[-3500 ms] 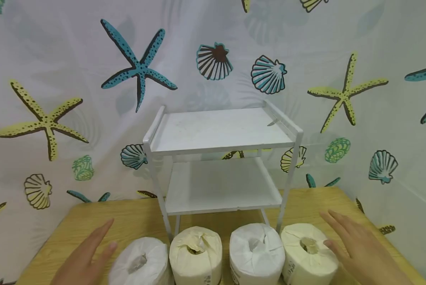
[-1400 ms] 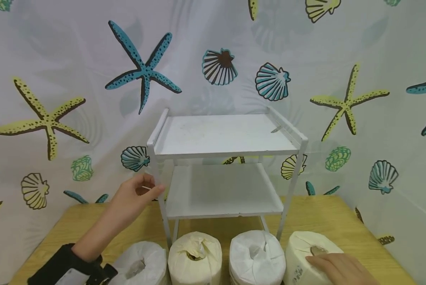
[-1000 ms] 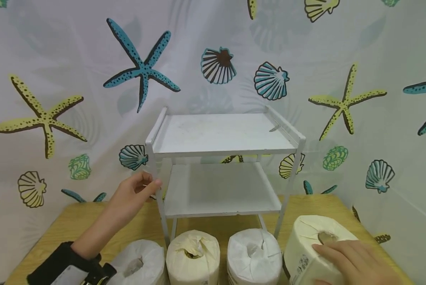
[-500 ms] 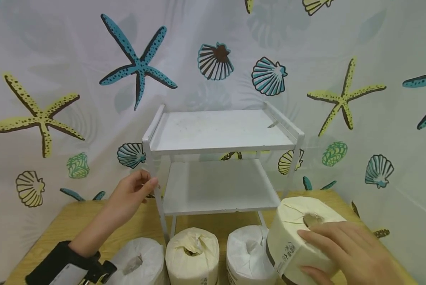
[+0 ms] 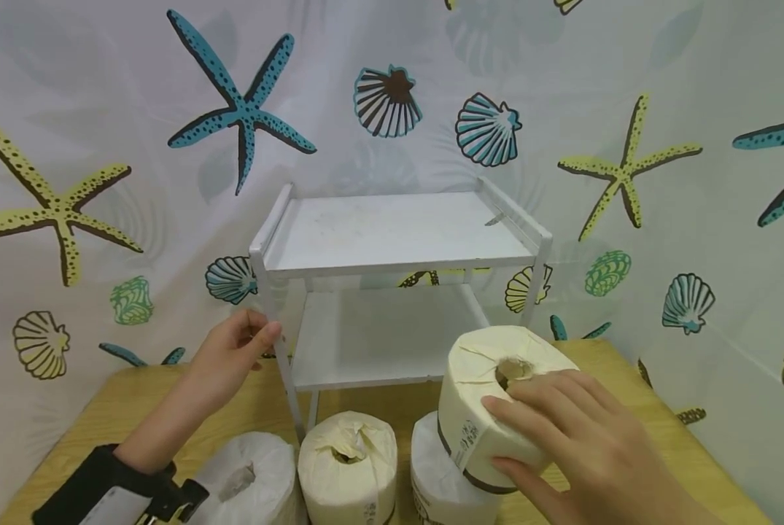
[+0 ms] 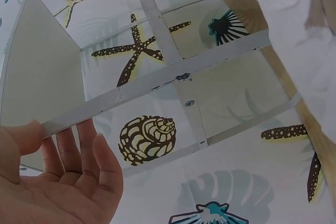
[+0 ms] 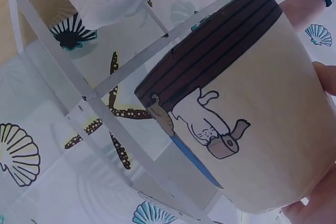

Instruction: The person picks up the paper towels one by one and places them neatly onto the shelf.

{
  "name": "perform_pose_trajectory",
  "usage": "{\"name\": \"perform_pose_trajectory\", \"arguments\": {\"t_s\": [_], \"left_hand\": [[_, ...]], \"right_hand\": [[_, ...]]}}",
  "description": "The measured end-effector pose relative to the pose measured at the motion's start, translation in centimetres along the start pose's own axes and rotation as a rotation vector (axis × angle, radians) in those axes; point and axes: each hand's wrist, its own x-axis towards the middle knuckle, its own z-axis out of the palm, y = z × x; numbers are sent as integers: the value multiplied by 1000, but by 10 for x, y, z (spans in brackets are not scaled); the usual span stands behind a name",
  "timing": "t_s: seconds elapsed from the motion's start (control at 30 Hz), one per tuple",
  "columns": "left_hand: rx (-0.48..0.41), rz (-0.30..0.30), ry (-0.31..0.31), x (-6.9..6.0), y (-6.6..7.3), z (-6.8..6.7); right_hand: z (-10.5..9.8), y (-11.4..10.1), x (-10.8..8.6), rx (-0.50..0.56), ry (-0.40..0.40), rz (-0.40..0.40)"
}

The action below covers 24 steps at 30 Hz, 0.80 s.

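Note:
My right hand (image 5: 591,445) grips a cream-wrapped toilet paper roll (image 5: 473,386), tilted and raised in front of the white shelf rack's lower board. In the right wrist view the roll (image 7: 268,103) shows a dark brown band and a cartoon cat. My left hand (image 5: 224,361) holds the rack's left front post (image 5: 284,372); in the left wrist view its thumb and fingers lie on either side of that post (image 6: 126,92). Below stand a white roll (image 5: 247,481), a cream roll (image 5: 348,463) and another white roll (image 5: 440,477), partly covered by the held one.
The two-tier rack has a top board (image 5: 398,230) with raised side rails and a lower board (image 5: 385,332). It stands on a wooden table (image 5: 142,408). Behind hangs a white cloth (image 5: 339,44) printed with starfish and shells.
My right hand took hold of the rightmost cream roll, lifted it and carried it left toward the rack. My left hand went from the table's left side to the post and stays there.

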Motion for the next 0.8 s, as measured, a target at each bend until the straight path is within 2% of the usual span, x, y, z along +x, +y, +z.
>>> {"name": "perform_pose_trajectory", "arguments": {"t_s": [0.2,0.47,0.73,0.8], "left_hand": [[-6,-13,0,0,0,0],[-4,-1,6,1,0,0],[10,-39,7,0,2,1],[7,-49,5,-1,2,2]], "right_hand": [[8,3,14,0,28,-1],[15,12,24,-16,2,6],[22,27,25,-76,-136,37],[25,32,25,-95,-150,36]]}}
